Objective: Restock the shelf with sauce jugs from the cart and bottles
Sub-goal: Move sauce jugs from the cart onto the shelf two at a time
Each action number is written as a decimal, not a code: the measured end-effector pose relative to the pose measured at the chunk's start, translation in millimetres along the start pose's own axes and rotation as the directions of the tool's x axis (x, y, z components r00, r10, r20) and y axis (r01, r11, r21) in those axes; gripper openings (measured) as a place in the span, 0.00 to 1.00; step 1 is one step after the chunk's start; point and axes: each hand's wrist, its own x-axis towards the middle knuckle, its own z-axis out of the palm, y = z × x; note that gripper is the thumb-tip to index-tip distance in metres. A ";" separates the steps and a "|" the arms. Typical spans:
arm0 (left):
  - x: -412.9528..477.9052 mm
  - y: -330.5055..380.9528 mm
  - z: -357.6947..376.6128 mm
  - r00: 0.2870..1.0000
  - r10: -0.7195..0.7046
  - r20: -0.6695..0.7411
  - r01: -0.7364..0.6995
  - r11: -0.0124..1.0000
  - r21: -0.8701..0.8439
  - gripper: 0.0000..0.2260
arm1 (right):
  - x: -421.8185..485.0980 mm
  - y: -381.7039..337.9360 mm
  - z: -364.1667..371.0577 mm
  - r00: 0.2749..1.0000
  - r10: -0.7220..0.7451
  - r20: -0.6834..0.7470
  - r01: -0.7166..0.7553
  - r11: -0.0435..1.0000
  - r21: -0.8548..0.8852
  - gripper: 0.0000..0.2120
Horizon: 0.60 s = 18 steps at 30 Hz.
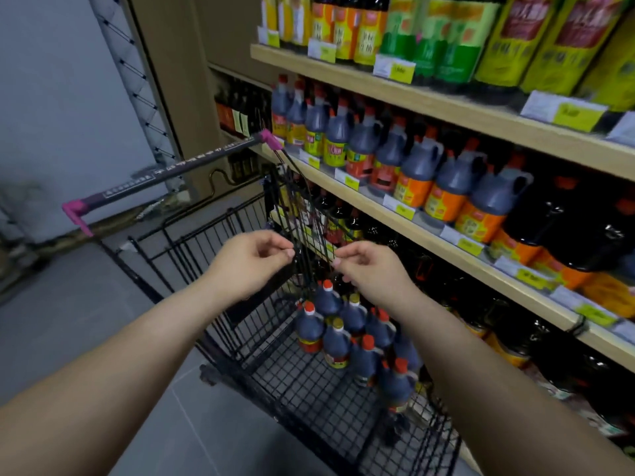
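Head view, looking forward and down. My left hand (254, 261) and my right hand (372, 269) meet above the black wire shopping cart (292, 389). On each hand, thumb and forefinger pinch a wire of the upright black wire panel (309, 214) at the cart's far end, and the other fingers curl loosely. The hands are near each other, with a few wires of the panel between them.

The dark plastic sauce jugs with red and yellow caps (328, 302) stand upright in the basket. They are bunched together against its right wall, below my right hand.

Edges and room: the cart's right side runs just beside the pale wooden shelf (429, 108). Whether the two touch cannot be told. The pink right tip of the dark handle bar with pink end caps (165, 173) lies at the front edge of the middle board. Grey floor tiles (86, 321) show to the left of the cart.

Surroundings: a row of grey-topped jugs with orange and yellow labels (419, 163) fills the middle board, with large dark jugs (567, 228) to their right. Tall bottles with yellow and green labels (446, 39) line the top board. Far left are a grey wall (51, 97) and a metal lattice post (134, 70)
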 end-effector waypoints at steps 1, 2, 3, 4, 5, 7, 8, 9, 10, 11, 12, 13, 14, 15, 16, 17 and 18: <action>12.1 -2.2 2.4 1.000 0.009 0.013 -0.009 1.000 -0.005 0.04 | 9.8 3.0 -0.3 1.000 0.010 -0.004 -0.010 1.000 -0.002 0.03; 21.4 -4.9 5.0 0.999 0.017 0.035 -0.017 1.000 -0.009 0.04 | 15.6 4.6 -0.7 1.000 0.025 -0.012 -0.025 1.000 0.001 0.02; 35.3 -7.6 8.5 0.998 0.023 0.065 -0.022 1.000 -0.015 0.04 | 25.3 8.2 -1.6 0.998 0.048 -0.028 -0.048 0.999 0.015 0.03; 45.1 -10.5 11.1 0.996 0.025 0.090 -0.023 1.000 -0.013 0.04 | 30.3 10.0 -2.3 0.997 0.065 -0.038 -0.064 0.998 0.020 0.03; 57.7 -13.4 14.5 0.993 0.026 0.117 -0.025 1.000 -0.016 0.04 | 37.2 13.5 -2.9 0.995 0.084 -0.052 -0.083 0.996 0.021 0.03; 85.3 -21.0 20.8 0.984 0.036 0.173 -0.033 0.999 -0.019 0.04 | 51.7 22.3 -2.6 0.987 0.130 -0.093 -0.130 0.992 0.006 0.03; 97.7 -24.7 23.4 0.980 0.045 0.193 -0.041 0.999 -0.022 0.04 | 57.5 25.0 -1.4 0.981 0.154 -0.114 -0.155 0.988 0.008 0.02; 111.3 -29.1 26.4 0.973 0.060 0.221 -0.056 0.998 -0.026 0.03 | 64.1 27.5 0.6 0.974 0.176 -0.143 -0.177 0.984 0.008 0.01; 127.0 -35.0 30.2 0.963 0.076 0.260 -0.071 0.997 -0.030 0.03 | 71.4 31.3 3.7 0.963 0.201 -0.180 -0.202 0.979 0.013 0.02; 138.3 -40.5 33.3 0.953 0.082 0.291 -0.075 0.997 -0.036 0.02 | 76.7 34.6 7.4 0.950 0.228 -0.215 -0.231 0.973 0.008 0.02; 152.3 -46.8 36.6 0.940 0.080 0.333 -0.067 0.996 -0.052 0.01 | 81.5 36.5 12.5 0.932 0.255 -0.256 -0.262 0.965 0.009 0.02; 164.0 -52.8 38.8 0.925 0.085 0.370 -0.066 0.996 -0.062 0.02 | 86.5 38.1 17.7 0.915 0.277 -0.294 -0.287 0.958 0.009 0.02; 176.9 -59.5 40.4 0.904 0.101 0.416 -0.082 0.995 -0.064 0.03 | 90.7 38.5 24.4 0.895 0.296 -0.334 -0.312 0.950 0.007 0.02; 186.4 -63.9 41.1 0.882 0.118 0.457 -0.102 0.993 -0.060 0.04 | 94.9 39.2 29.9 0.878 0.307 -0.367 -0.330 0.944 0.000 0.02; 197.0 -71.3 43.1 0.857 0.132 0.499 -0.115 0.991 -0.064 0.05 | 99.0 40.9 39.1 0.853 0.341 -0.396 -0.364 0.931 0.017 0.03; 204.4 -76.7 44.2 0.842 0.142 0.521 -0.124 0.990 -0.070 0.05 | 102.1 43.4 46.2 0.832 0.375 -0.409 -0.387 0.920 0.055 0.03; 210.7 -82.6 45.1 0.829 0.153 0.539 -0.127 0.988 -0.085 0.05 | 103.7 44.4 53.9 0.819 0.404 -0.408 -0.405 0.910 0.088 0.04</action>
